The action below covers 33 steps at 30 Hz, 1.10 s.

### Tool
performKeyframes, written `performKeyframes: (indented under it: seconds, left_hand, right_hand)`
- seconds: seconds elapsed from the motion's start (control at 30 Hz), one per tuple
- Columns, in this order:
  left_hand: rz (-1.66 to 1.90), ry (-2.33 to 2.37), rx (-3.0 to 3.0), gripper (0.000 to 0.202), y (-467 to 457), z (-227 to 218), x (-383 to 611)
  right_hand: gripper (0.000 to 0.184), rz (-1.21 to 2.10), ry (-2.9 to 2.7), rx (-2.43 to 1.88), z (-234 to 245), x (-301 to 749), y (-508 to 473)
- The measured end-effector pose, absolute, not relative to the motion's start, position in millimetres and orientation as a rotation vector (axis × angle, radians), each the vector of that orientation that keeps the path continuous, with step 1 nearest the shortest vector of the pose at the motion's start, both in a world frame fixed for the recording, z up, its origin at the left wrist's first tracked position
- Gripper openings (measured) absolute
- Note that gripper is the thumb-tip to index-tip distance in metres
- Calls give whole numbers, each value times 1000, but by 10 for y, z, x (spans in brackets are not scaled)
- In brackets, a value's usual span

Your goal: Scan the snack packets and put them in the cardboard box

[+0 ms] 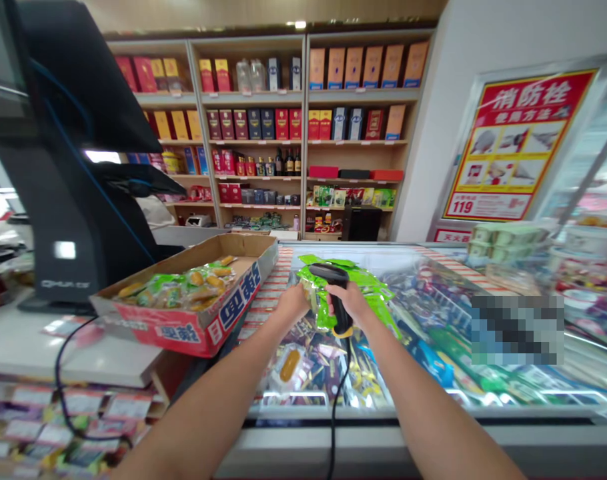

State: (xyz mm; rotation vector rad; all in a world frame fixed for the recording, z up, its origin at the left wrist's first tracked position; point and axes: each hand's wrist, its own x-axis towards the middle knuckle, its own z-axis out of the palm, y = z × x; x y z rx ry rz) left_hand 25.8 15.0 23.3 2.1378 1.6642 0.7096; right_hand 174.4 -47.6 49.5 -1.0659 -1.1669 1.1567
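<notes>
My right hand (352, 300) is closed around the handle of a black barcode scanner (333, 283), its head pointing left over a heap of green snack packets (368, 290). The scanner's black cable (339, 393) hangs down toward me. My left hand (292, 303) grips one of the green packets (311, 290) at its left edge, just beside the scanner head. The packets lie on the glass lid of a chest freezer (433, 313).
A cardboard tray (198, 320) with more green and yellow packets sits on the counter at left, in front of a black checkout terminal (68, 167). Shelves of boxed goods (303, 133) line the far wall. Stacked cups (508, 243) stand on the freezer at right.
</notes>
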Motion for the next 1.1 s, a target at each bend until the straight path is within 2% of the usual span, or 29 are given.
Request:
performKeyframes:
  seconds: [0.07, 0.13, 0.2, 0.33, 0.57, 0.9, 1.1]
  left_hand:
    - [788, 1581, 2039, 13, 187, 266, 176]
    - [859, 1450, 1910, 10, 224, 287, 79]
    - [961, 1226, 1663, 15, 253, 290, -18]
    - [1116, 799, 1121, 39, 283, 258, -131]
    - [1175, 618, 1117, 59, 289, 190, -102]
    - [1187, 626, 1160, 65, 292, 187, -100]
    - [1205, 636, 1182, 65, 322, 152, -94]
  right_hand:
    - [17, 1166, -1151, -1063, 498, 1739, -478]
    - [16, 1188, -1130, -1053, 503, 1738, -482]
    - [15, 1215, -1122, -1038, 512, 1737, -489]
    - [13, 1250, -1152, -1018, 535, 1737, -515]
    - [15, 1252, -1290, -1030, 513, 1742, -527]
    - [24, 1246, -1401, -1058, 499, 1740, -526]
    - [24, 1253, -1387, -1087, 507, 1738, -528]
